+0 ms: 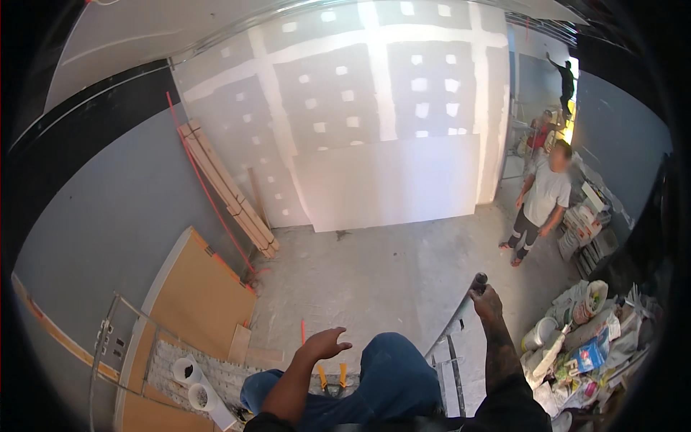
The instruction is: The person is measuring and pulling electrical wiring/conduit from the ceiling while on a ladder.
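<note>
Gripping grey pole (455, 317) near upper end w/ clenched R hand (488, 304); slanting down & L from there to beside bent knee (394, 363). Prob. bracing for balance; next move prob. calls for firm R grip. Holding nothing in L hand (327, 344), loosely uncurled, just L of same knee. See also 2 white buckets (219, 412) low L, 1 co-worker (544, 194) standing ahead R, white board (389, 183) against taped wall (317, 75).

A head-worn fisheye looks down across the floor (338, 281) toward a wall (309, 83).
</note>
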Demonstrator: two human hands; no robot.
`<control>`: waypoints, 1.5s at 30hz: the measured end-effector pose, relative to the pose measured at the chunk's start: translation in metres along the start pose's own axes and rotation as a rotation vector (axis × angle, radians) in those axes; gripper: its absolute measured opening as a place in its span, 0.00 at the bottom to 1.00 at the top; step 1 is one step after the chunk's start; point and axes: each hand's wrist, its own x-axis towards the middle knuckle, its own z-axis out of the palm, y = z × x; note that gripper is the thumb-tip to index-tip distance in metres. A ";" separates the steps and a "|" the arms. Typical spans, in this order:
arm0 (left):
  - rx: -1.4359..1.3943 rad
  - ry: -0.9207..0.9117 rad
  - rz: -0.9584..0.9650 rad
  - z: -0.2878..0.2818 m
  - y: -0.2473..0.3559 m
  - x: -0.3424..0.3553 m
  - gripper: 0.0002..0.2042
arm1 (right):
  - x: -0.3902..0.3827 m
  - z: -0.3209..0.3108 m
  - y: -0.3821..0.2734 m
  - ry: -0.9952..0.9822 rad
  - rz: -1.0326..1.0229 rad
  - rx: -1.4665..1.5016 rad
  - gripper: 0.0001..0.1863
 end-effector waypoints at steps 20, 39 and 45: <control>-0.027 0.042 -0.047 0.005 -0.002 0.011 0.36 | 0.003 -0.009 -0.010 -0.100 0.041 -0.080 0.33; -0.006 0.042 -0.046 -0.001 0.007 0.006 0.35 | 0.001 -0.008 -0.008 -0.081 0.031 -0.006 0.31; -0.020 0.070 -0.028 0.003 0.002 0.012 0.34 | 0.002 -0.013 -0.019 -0.102 0.039 -0.043 0.32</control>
